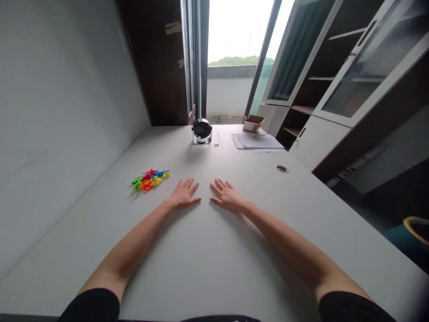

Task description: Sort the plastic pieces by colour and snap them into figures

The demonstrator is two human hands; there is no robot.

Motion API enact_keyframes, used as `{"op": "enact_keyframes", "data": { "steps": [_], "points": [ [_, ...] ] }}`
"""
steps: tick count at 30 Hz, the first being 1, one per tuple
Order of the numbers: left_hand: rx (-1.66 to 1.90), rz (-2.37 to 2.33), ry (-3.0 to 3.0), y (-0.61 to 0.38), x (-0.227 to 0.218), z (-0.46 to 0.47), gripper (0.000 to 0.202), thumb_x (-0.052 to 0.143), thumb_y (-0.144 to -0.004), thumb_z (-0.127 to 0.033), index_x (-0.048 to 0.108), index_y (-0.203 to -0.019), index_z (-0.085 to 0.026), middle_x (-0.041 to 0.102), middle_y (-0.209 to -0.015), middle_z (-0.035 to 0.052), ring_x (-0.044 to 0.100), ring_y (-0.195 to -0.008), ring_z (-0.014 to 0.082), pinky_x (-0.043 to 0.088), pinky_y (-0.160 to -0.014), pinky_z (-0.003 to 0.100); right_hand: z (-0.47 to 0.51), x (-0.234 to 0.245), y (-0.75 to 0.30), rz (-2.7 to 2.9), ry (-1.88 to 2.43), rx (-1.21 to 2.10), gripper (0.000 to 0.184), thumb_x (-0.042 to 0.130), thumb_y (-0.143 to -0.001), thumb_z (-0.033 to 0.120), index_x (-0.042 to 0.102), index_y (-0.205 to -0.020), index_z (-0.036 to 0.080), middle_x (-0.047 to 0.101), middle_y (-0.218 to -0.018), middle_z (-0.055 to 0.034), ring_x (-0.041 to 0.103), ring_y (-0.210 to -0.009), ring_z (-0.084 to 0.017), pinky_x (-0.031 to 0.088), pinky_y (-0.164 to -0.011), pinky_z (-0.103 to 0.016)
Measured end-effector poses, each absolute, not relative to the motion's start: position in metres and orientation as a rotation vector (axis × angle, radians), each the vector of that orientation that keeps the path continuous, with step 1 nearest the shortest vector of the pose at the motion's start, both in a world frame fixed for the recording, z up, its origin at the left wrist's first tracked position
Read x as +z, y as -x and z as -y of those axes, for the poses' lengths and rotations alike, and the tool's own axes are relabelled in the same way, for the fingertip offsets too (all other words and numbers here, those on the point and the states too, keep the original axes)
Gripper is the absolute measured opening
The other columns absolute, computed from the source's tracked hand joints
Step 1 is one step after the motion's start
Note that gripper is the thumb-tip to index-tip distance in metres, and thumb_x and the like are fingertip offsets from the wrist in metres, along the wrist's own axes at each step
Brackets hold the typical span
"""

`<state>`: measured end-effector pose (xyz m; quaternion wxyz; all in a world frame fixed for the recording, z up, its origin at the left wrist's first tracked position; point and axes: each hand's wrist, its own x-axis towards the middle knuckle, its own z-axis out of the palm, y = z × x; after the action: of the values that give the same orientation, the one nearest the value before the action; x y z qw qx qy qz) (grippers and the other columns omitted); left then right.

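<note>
My left hand (pixel 184 194) lies flat on the white table (pixel 208 250), palm down with the fingers spread. Beside it, a short way apart, my right hand (pixel 227 195) rests the same way, and neither one holds anything. To the left of my left hand sits a small heap of colourful plastic pieces (pixel 149 180) in green, orange, red, yellow, blue and white. The pieces overlap, and their exact kind is too small to make out. A gap separates the heap from my left fingers.
At the far edge stands a round black device on a metal stand (pixel 201 130), with a thin cord (pixel 217 140) beside it. Papers (pixel 258 141) and an open cardboard box (pixel 253 123) are at the back right. A cable hole (pixel 282 169) pierces the tabletop. A wall (pixel 67 112) borders the left side.
</note>
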<state>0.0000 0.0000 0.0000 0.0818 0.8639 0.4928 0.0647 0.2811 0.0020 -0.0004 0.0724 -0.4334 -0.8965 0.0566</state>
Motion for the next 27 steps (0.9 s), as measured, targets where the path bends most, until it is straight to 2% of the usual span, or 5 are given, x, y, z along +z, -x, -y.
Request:
{"op": "enact_keyframes", "data": {
  "steps": [7,12,27],
  "points": [
    [0.25,-1.484,-2.569,0.0008,0.0029,0.0028,0.079,0.04,-0.088,-0.072,0.029,-0.154,-0.03,0.018,-0.163,0.0077,0.012,-0.151,0.0309,0.009,-0.121,0.052,-0.0011,-0.001,-0.2805,2.68,1.301,0.13,0.078,0.033,-0.096,0.07,0.03,-0.155,0.021,0.017,-0.16,-0.0118,0.014,-0.148,-0.031,0.01,-0.121,-0.049],
    [0.294,-1.462,-2.571,0.0029,0.0072,0.0046,0.071,0.044,-0.09,-0.067,0.037,-0.151,-0.03,0.025,-0.161,0.0067,0.019,-0.149,0.0302,0.014,-0.121,0.051,-0.0021,-0.0019,-0.282,2.663,1.297,0.146,0.076,0.034,-0.096,0.069,0.031,-0.155,0.022,0.019,-0.16,-0.0107,0.015,-0.148,-0.031,0.011,-0.121,-0.048],
    [0.348,-1.461,-2.574,0.0044,0.0099,0.006,0.06,0.044,-0.094,-0.057,0.043,-0.147,-0.029,0.032,-0.158,0.0073,0.025,-0.147,0.0287,0.019,-0.12,0.051,-0.001,-0.0001,-0.2832,2.636,1.3,0.156,0.067,0.037,-0.098,0.063,0.037,-0.152,0.025,0.026,-0.158,-0.0093,0.02,-0.147,-0.027,0.015,-0.121,-0.048]
  ]
}}
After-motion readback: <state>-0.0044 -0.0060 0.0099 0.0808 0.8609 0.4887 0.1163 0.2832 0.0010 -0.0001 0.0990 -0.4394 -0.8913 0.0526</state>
